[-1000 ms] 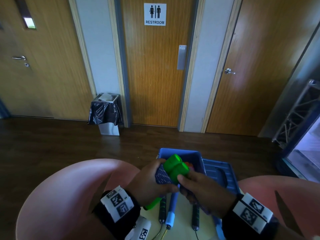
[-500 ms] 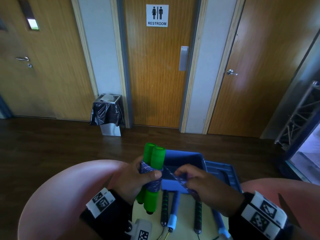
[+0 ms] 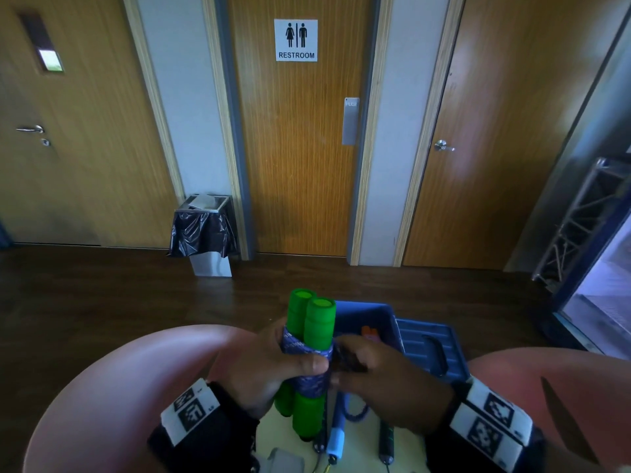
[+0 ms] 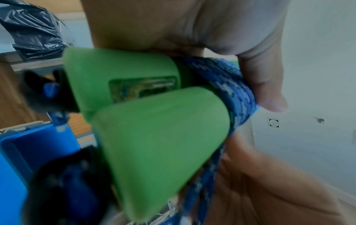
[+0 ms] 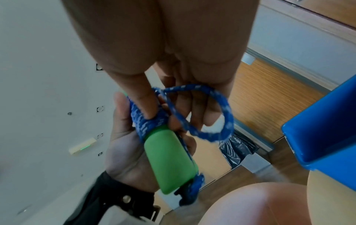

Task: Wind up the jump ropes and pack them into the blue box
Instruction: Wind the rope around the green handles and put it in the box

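Two green jump-rope handles (image 3: 309,322) stand side by side, nearly upright, with blue patterned rope (image 3: 304,349) wound round their middle. My left hand (image 3: 297,363) grips this bundle, thumb across the wraps (image 4: 231,85). My right hand (image 3: 345,363) is against the bundle's right side; its thumb (image 5: 142,97) pushes under the wraps and the last loop of rope (image 5: 221,109) hangs over its fingers. The open blue box (image 3: 368,315) sits just behind the hands with something orange inside.
The box's blue lid (image 3: 430,346) lies to its right. More jump-rope handles, one blue and white (image 3: 336,435) and one dark green (image 3: 386,438), lie on the small pale table (image 3: 273,428) under my hands. Pink chairs (image 3: 119,387) flank it. A bin (image 3: 205,230) stands by the wall.
The green handles have swung from lying tilted to nearly upright. My right hand has closed in on the bundle, taking up the stretch of rope it held out half a second ago.
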Tool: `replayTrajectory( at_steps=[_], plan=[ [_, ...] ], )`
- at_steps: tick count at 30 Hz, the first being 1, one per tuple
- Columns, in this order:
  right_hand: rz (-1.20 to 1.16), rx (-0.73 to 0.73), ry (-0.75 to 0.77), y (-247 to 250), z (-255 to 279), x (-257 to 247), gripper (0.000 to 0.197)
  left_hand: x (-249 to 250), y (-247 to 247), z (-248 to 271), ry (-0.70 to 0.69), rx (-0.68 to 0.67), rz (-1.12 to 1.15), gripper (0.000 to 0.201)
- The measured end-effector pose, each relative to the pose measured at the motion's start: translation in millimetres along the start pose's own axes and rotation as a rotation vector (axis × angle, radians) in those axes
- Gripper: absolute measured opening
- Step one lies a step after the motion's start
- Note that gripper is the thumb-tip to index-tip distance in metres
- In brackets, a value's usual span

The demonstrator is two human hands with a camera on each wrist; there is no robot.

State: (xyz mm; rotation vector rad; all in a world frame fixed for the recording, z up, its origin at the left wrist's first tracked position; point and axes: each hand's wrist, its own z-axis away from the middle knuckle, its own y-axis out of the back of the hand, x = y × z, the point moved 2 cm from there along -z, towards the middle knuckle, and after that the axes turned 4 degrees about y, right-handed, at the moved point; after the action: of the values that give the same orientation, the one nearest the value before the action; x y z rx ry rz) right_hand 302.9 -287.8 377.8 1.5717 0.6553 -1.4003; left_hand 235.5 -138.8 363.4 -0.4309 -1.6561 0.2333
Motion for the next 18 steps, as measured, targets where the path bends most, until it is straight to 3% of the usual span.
replayTrajectory(
  at_steps=[2,4,7,9,13,18],
  plan=[
    [-0.068,0.067,-0.061,4,3,0,0.019,2,3,1,0.009,0.056,-0.099,0.032],
    [-0.047,0.125,-0.104,9,9,-7,0.025,2,6,2,0.0,0.067,-0.173,0.032],
    [0.245,0.192,-0.024,16,17,-16,0.013,-3,8,3,0.023,0.087,-0.208,0.038],
    [0.467,0.183,0.061,18,22,-22,0.016,-5,8,3,0.059,0.133,-0.24,0.049],
    [0.519,0.149,0.042,23,28,-26,0.026,-11,13,2,0.101,0.202,-0.281,0.071],
    [0.542,0.107,-0.02,16,27,-9,0.027,-21,7,-1,0.113,0.233,-0.208,0.069]
  ],
)
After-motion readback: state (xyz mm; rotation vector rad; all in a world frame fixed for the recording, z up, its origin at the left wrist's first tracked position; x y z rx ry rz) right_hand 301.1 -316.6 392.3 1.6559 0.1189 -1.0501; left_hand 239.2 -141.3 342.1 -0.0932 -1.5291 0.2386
